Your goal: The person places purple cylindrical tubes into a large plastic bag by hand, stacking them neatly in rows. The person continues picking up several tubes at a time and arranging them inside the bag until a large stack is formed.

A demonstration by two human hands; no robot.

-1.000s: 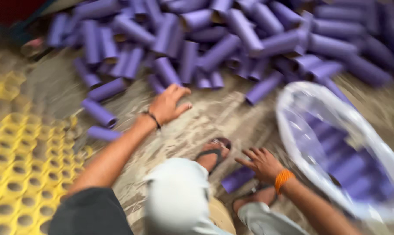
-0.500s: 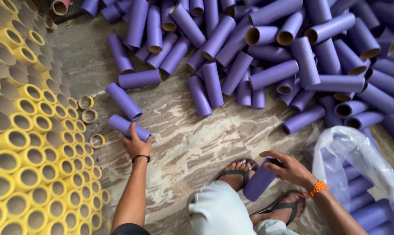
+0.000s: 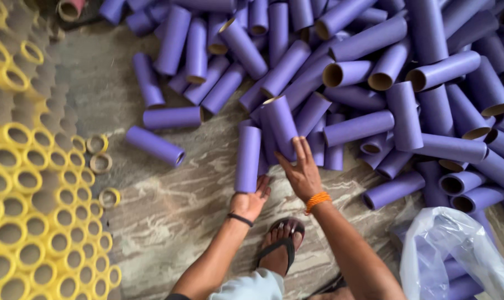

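Head camera looks steeply down, close over the floor (image 3: pixel 168 222).

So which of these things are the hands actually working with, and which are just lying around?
In hand:
left hand on an upright purple tube
right hand on a leaning purple tube

Lying about:
purple tube pile
yellow tubes
plastic bag

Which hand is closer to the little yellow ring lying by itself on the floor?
Left. The left hand grips a purple tube just right of the yellow ring. The right hand is farther right, touching another purple tube in the pile.
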